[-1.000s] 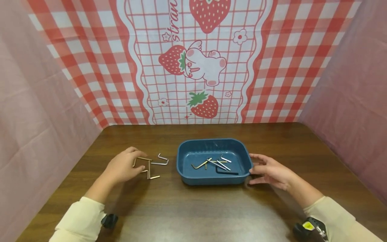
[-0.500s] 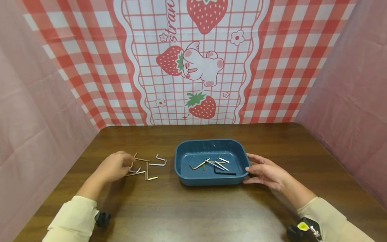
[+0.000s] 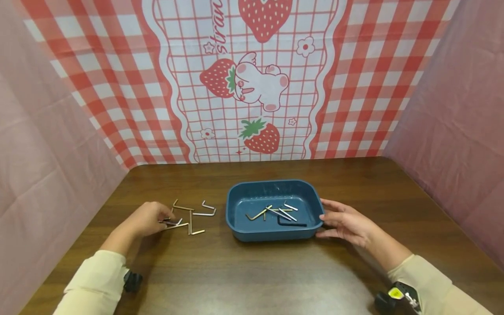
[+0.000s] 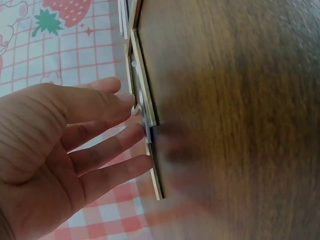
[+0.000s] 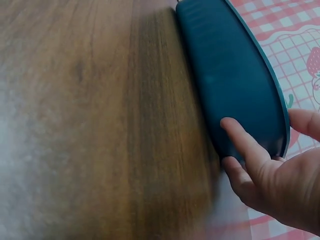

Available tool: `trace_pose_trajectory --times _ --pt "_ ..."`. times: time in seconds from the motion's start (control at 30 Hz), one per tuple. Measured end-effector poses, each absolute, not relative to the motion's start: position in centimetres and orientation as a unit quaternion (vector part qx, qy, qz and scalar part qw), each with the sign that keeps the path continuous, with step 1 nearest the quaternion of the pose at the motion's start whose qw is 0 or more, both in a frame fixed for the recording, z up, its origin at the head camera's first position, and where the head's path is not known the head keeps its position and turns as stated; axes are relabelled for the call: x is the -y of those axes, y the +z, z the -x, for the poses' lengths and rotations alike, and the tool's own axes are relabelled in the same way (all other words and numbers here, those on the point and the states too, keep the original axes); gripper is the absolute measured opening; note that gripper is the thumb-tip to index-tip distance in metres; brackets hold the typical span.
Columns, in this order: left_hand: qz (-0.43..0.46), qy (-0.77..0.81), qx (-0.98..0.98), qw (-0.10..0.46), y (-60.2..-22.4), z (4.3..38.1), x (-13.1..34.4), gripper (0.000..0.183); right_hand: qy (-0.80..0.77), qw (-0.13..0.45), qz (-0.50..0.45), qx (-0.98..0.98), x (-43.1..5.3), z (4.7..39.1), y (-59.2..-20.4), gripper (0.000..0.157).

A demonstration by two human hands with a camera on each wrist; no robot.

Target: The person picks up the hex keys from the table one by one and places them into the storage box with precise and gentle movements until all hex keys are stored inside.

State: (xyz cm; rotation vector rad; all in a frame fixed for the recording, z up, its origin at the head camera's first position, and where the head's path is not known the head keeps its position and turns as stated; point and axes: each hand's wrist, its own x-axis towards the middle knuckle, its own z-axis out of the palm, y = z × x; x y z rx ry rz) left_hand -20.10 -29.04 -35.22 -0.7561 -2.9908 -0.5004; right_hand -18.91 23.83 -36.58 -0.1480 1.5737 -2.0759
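My left hand [image 3: 147, 217] reaches down over the left part of a loose group of hex keys [image 3: 190, 222] on the table. In the left wrist view its fingers [image 4: 107, 150] lie slightly bent beside the brass and silver keys, close to or touching them; none is lifted. The fingers partly hide some keys. My right hand [image 3: 348, 224] holds the right end of a blue tray [image 3: 275, 236], with fingers spread around its outer wall and rim. Inside the tray lie several silver and brass hex keys and one black hex key [image 3: 292, 225].
The wooden table [image 3: 252, 271] extends in front of the tray and between it and the loose keys. A red checked cloth with strawberries [image 3: 257, 87] hangs behind the far edge. Pink cloth [image 3: 51, 131] walls stand on both sides.
My left hand has drawn back to the left across the loose keys, uncovering several of them, and its fingers have lowered. My right hand stays at the tray's end. The head view has shifted slightly.
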Motion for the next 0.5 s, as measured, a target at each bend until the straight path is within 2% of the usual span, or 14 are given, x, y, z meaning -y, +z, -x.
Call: trace_pose_trajectory --times 0.5 --pt "0.259 -0.121 0.958 -0.002 -35.95 20.60 28.73 0.023 -0.775 0.257 0.057 -0.574 -23.85 18.74 -36.75 0.079"
